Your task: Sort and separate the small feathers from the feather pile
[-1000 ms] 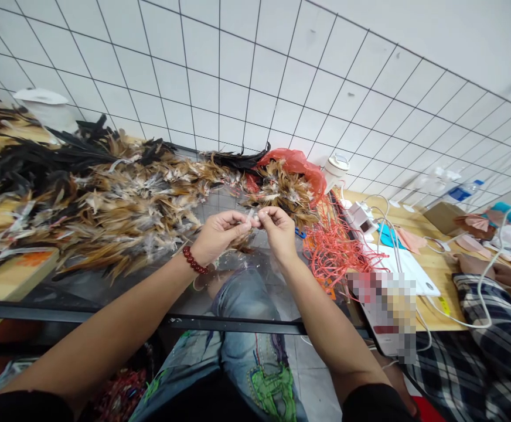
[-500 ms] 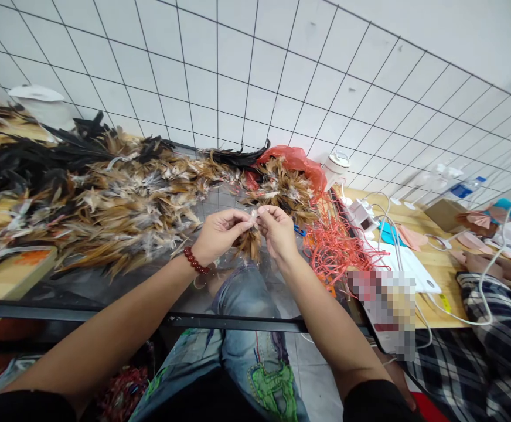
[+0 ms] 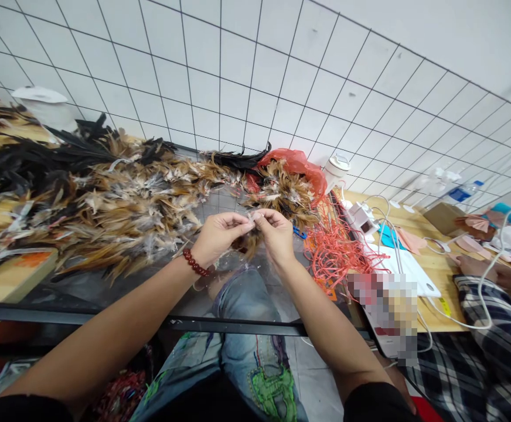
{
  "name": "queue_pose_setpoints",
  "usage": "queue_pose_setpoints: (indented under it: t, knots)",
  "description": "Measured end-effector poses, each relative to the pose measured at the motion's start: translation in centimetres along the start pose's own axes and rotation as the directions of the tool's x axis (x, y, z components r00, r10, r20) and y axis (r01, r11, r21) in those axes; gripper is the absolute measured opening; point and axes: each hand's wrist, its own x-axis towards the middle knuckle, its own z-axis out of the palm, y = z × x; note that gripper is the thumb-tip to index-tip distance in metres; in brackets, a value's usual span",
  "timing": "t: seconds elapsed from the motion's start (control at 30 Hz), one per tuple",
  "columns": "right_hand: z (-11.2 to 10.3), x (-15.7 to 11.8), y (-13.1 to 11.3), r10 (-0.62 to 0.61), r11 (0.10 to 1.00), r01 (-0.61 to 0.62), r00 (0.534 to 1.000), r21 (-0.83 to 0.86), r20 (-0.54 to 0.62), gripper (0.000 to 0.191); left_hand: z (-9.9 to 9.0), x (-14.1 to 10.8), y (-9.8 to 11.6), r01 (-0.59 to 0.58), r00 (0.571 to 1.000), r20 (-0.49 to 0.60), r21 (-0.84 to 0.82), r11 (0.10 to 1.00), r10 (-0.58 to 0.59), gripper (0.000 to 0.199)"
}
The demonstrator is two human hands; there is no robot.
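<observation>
Two hands, left (image 3: pixel 220 235) and right (image 3: pixel 277 234), pinched a small feather tuft (image 3: pixel 252 241) between their fingertips above the glass (image 3: pixel 222 202), just right of the feather pile (image 3: pixel 132 211) and near red cords (image 3: pixel 332 246).

Black sleeves — red beaded bracelet — patched blue jeans (image 3: pixel 249 305).

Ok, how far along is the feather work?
Possibly done: the wide spread of brown feathers on the left looks gathered in tufts, though I can't tell if they're finished. In hand: the left hand and right hand pinch at a brown tuft, so that one seems unfinished. Left: perhaps the feather heap by the red bag; nothing shows a total.
</observation>
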Motion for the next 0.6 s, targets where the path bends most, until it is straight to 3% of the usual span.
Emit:
queue_pose_setpoints:
  t: [0.1,0.2,0.3,0.4,0.6]
  knots:
    - [0.2,-0.4,-0.2,-0.027,0.998,0.03,0.998,-0.051,0.059,0.01,0.1,-0.3,-0.1,-0.062,0.995,0.083,0.109,0.992,0.053,0.021]
    - [0.5,-0.6,-0.4,-0.036,0.999,0.037,0.999,-0.02,0.034,0.01,0.5,-0.6,-0.3,-0.102,0.993,0.079,0.159,0.982,0.091,0.017]
    - [0.7,-0.4,-0.3,0.009,0.992,-0.002,0.998,0.126,-0.055,0.012,0.9,-0.7,-0.5,-0.108,0.994,0.008,0.061,0.992,0.108,0.019]
    - [0.5,0.0,0.0,0.075,0.966,-0.044,0.991,0.256,-0.113,0.017,1.2,-0.6,-0.6,-0.045,0.998,-0.054,-0.055,0.997,0.042,0.025]
    - [0.2,0.5,0.3,0.072,0.959,-0.03,0.987,0.282,-0.141,0.023,1.1,-0.3,-0.9,0.045,0.998,-0.041,-0.114,0.992,-0.05,0.031]
